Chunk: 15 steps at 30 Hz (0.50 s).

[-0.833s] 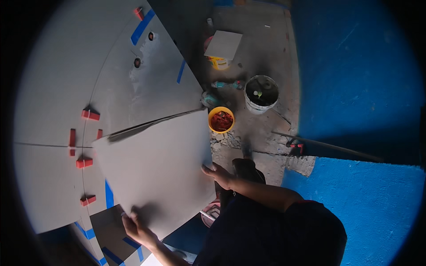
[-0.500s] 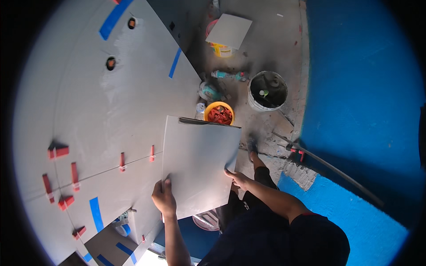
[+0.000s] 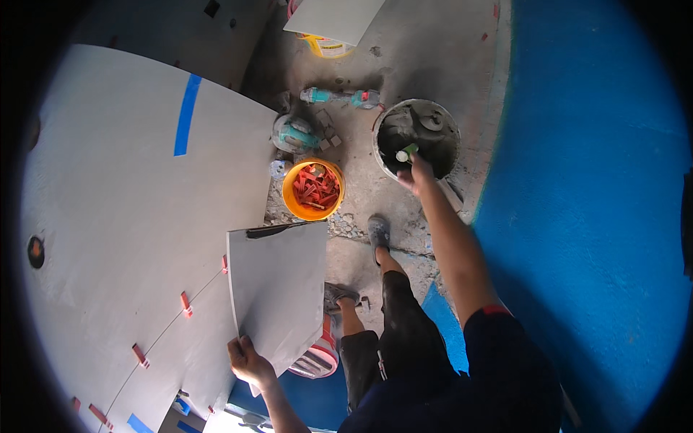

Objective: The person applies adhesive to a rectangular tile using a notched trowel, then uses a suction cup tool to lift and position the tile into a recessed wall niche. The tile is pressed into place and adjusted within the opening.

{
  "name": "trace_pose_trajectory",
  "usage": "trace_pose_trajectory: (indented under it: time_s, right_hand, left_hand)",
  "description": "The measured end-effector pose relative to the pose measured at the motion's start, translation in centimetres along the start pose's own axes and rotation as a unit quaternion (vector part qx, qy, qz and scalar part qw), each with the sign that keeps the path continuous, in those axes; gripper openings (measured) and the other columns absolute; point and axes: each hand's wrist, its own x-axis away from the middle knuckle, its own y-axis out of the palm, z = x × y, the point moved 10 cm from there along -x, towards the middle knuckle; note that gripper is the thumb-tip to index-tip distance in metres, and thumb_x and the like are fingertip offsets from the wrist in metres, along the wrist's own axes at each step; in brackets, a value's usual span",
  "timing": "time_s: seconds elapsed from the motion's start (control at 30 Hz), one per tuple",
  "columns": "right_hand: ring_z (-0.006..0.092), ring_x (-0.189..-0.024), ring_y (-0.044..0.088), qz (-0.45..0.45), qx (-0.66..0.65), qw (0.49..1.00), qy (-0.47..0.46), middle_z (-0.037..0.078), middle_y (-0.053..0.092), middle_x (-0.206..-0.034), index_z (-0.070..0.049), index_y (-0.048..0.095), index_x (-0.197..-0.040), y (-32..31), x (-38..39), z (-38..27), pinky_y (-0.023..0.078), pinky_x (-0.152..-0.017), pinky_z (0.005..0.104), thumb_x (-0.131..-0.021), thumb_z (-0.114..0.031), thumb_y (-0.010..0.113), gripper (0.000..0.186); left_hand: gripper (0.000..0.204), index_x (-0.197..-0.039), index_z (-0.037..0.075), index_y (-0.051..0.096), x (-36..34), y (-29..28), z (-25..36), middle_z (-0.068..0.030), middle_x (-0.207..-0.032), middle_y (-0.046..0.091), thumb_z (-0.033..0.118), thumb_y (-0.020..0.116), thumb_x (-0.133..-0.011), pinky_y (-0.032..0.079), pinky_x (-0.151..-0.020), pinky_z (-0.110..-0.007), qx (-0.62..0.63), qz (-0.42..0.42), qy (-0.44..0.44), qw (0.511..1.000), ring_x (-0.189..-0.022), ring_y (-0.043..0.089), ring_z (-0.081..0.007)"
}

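Left hand [image 3: 249, 359] low beside the grey tile [image 3: 278, 289], fingers curled on its edge, right arm outstretched, right hand [image 3: 413, 173] closed, well beyond the tile

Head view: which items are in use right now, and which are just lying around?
In use:
left hand holding the grey tile
right hand on a green-handled tool in the mortar bucket

Lying about:
orange bucket of red clips
angle grinder
spare tile

Rough grey concrete floor [image 3: 404, 65], orange bucket of red clips [image 3: 313, 189] standing on it, grey mortar bucket [image 3: 419, 137] to its right, teal power tool [image 3: 294, 134] just above it, teal drill [image 3: 339, 96] beyond.
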Motion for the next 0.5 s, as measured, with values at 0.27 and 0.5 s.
trace_pose_trajectory:
  time_s: [0.27,0.5]
  right_hand:
    - [0.0217,-0.064,0.056,-0.086,-0.234,0.958,0.138,0.008,0.051,-0.073,-0.008,0.052,-0.087,-0.6,-12.7,-0.7,0.053,-0.057,0.0388,-0.094,-0.011,0.059,0.011]
    - [0.0189,-0.05,0.057,-0.042,0.269,0.96,-0.061,0.006,0.056,-0.064,-0.007,0.057,-0.084,-12.0,-2.0,1.6,0.047,-0.046,0.0331,-0.099,-0.067,0.049,0.063]
  left_hand:
    - [0.015,-0.089,0.002,0.06,-0.3,4.4,-0.5,-0.0152,-0.077,0.059,0.017,0.059,-0.088,0.046,-0.07,-0.045,-0.071,-0.013,-0.009,0.997,-0.075,0.058,-0.0318]
    - [0.014,-0.087,0.005,0.058,-0.1,7.1,3.8,-0.0132,-0.069,0.057,0.018,0.062,-0.091,0.045,-0.06,-0.045,-0.147,-0.055,0.085,0.984,-0.062,0.057,-0.033]
